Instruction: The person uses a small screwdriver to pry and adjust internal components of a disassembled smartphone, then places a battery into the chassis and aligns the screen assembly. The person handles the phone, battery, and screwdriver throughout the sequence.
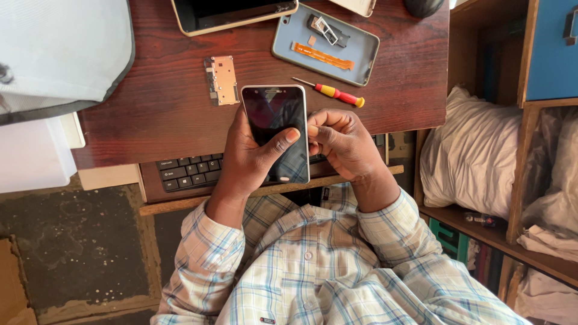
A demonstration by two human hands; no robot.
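Left hand (250,153) grips the dark-screened phone (276,129), thumb across the glass. Right hand (340,141) pinches its right edge. Best to keep the left grip firm, right-hand pressure light.

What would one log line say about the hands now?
left hand: holds phone, thumb on dark screen | right hand: at phone's right edge | screwdriver: on desk
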